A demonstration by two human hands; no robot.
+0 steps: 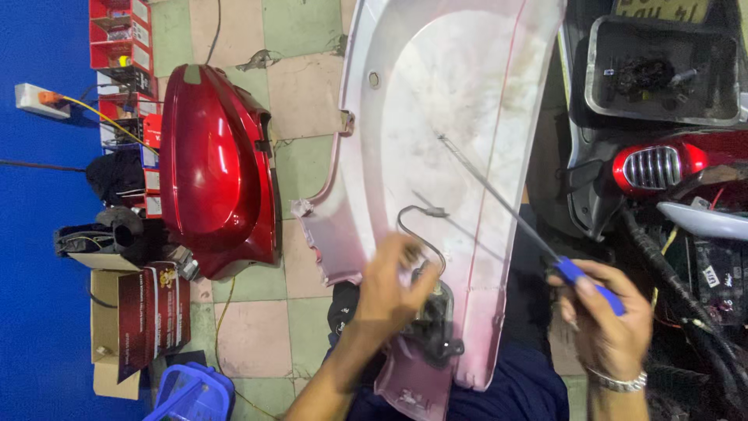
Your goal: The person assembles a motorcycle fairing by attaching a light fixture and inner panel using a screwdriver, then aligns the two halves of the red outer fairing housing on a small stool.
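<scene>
A large pale pink scooter body panel (460, 117) lies across my lap, inner side up. My left hand (393, 284) is blurred and rests on a black lamp fitting (436, 323) with a thin black wire (417, 222) at the panel's near end; fingers curled on it. My right hand (608, 320), with a metal bracelet, grips the blue handle of a long screwdriver (499, 203). Its thin shaft slants up and left over the panel.
A glossy red scooter side cover (214, 168) lies on the tiled floor at left. Red boxes (121, 47) and a cardboard box (136, 323) line the blue wall. A scooter with a red tail light (662, 168), cables and a parts tray (662, 70) stands at right.
</scene>
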